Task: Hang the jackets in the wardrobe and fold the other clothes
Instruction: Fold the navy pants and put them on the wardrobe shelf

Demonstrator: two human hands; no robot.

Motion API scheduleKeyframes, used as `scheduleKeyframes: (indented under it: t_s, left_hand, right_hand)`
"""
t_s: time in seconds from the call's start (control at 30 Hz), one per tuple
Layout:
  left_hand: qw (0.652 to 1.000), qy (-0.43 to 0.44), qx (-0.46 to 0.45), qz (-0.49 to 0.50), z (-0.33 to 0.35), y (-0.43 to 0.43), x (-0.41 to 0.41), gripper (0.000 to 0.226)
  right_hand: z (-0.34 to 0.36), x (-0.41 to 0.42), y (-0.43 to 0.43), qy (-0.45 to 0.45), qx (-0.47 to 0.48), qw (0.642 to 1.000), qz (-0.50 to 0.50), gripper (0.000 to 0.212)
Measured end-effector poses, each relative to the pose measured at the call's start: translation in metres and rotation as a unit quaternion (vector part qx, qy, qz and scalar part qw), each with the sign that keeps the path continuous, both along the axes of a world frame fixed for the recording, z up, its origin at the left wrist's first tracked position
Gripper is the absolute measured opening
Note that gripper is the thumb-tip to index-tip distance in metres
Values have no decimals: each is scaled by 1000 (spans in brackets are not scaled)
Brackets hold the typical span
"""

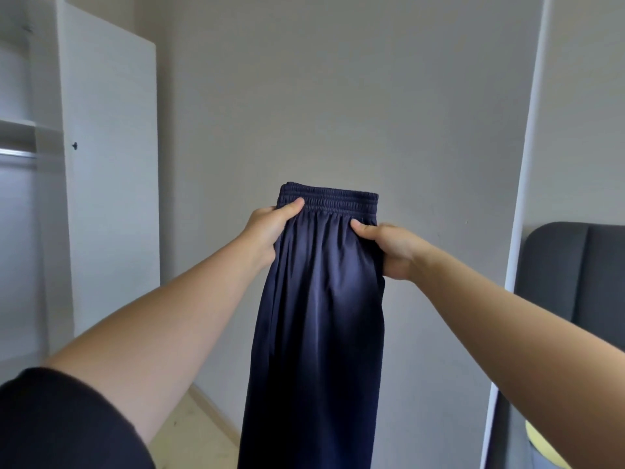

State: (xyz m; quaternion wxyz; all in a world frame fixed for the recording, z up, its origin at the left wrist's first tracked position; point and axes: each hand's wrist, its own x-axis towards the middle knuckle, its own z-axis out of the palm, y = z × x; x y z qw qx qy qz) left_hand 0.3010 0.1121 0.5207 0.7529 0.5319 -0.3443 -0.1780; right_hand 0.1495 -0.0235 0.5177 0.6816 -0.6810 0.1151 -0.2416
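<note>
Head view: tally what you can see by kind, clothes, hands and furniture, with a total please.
Clothes: 1, the navy trousers, held up by the waistband.
Hands: 2, the left hand and the right hand, each gripping a side of the trousers.
Furniture: 2, the white wardrobe, door open, and the grey headboard.
Total: 5

- Left sleeve [64, 421]: black, short, loose, ending above the elbow, far back from the fingers [292, 205].
- Left forearm [176, 319]: bare from the sleeve hem to the wrist; no watch, band or ring shows.
- Right forearm [500, 319]: bare along its whole visible length; no sleeve in view.
- Right hand [389, 248]: no rings or glove visible.
</note>
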Motion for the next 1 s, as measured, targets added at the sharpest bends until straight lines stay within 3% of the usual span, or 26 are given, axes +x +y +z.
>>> scheduleKeyframes:
  t_s: [0.1,0.2,0.27,0.47,0.6,0.7,0.77,0.87,0.93,1.0]
  left_hand:
    - [996,56,-19,-66,-6,-1,2,52]
    - [979,26,114,-169,-32,7,13,66]
    - [960,-11,173,-220,-49,14,17,58]
    - [980,58,97,-166,-41,7,16,29]
    - [984,71,129,-103,-39,-2,9,27]
    - [981,84,159,-78,-40,-5,9,31]
    - [981,97,151,-76,-41,-6,11,36]
    - [981,126,75,-127,-43,-4,21,46]
    - [967,70,140,-198,-51,1,22,48]
    - [957,5,202,-210,-60,1,22,41]
  right_hand:
    - [7,6,6,-35,-8,998,-43,22]
    - [11,10,10,-41,-13,996,-79,27]
    - [13,10,8,-28,-14,995,-98,32]
    - [8,9,-9,3,36,983,-181,63]
    - [-40,4,-24,43,100,994,-10,64]
    - [-64,-3,-26,130,20,990,60,61]
    - [-57,2,-22,120,20,992,-24,51]
    - [-40,12,-27,-16,94,980,-175,49]
    - [-37,14,-30,-39,131,972,-193,51]
    - [-40,13,-31,9,117,976,-184,51]
